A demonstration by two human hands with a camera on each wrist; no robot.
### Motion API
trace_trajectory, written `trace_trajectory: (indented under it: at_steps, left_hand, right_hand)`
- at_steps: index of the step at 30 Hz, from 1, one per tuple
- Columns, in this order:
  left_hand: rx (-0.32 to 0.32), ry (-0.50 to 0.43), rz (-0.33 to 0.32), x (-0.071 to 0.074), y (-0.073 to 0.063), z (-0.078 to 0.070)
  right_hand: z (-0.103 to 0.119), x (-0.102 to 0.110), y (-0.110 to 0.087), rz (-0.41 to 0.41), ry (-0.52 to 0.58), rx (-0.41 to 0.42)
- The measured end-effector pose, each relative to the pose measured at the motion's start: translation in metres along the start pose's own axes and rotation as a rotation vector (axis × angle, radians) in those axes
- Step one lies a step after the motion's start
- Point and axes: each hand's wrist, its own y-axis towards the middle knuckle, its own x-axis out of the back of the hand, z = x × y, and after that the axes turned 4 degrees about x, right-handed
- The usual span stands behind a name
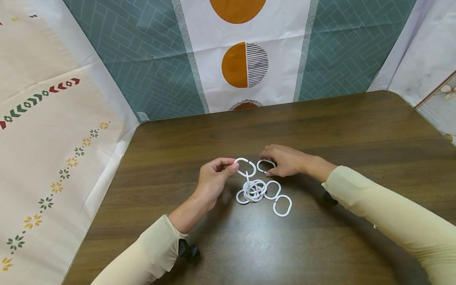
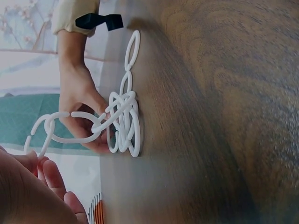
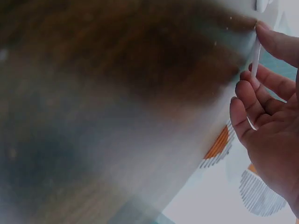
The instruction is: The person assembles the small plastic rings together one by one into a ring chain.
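My left hand (image 1: 211, 178) pinches a white oval plastic link (image 1: 255, 168) between thumb and fingertips, raised over the table. From it a short chain of links (image 2: 70, 140) leads down to a tangled heap of white links (image 1: 253, 190), as the left wrist view shows. Just to the right, my right hand (image 1: 286, 160) holds another white link (image 1: 257, 165) by its edge, thumb on one side and fingers on the other. That link (image 3: 255, 58) appears edge-on in the right wrist view. Each link has a small gap in its loop.
Two more links, one beside the heap (image 1: 280, 189) and one nearer the front (image 1: 290, 206), lie flat on the brown wooden table (image 1: 171, 158). Patterned cloth (image 1: 153, 59) hangs behind the table's far edge, and a cream embroidered cloth (image 1: 46, 130) on the left.
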Motion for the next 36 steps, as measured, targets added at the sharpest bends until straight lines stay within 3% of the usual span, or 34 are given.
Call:
trace_trajectory:
  at_steps: [4, 12, 22, 29, 36]
  left_hand:
    - [0.000, 0.001, 0.003, -0.001, 0.001, 0.000]
    - [0.009, -0.012, 0.017, -0.003, -0.001, -0.003]
    - [0.038, -0.009, 0.037, -0.005, -0.003, -0.005]
    - [0.032, -0.011, 0.045, -0.004, -0.003, -0.004]
    - [0.012, -0.028, 0.044, -0.005, -0.004, -0.003]
  right_hand:
    - [0.003, 0.010, -0.004, -0.050, -0.014, 0.004]
    - [0.012, 0.036, -0.006, -0.187, 0.141, -0.002]
    - [0.033, 0.047, -0.009, -0.252, 0.232, 0.032]
    - [0.046, 0.045, -0.007, -0.256, 0.189, 0.058]
    - [0.055, 0.041, -0.005, -0.257, 0.122, 0.029]
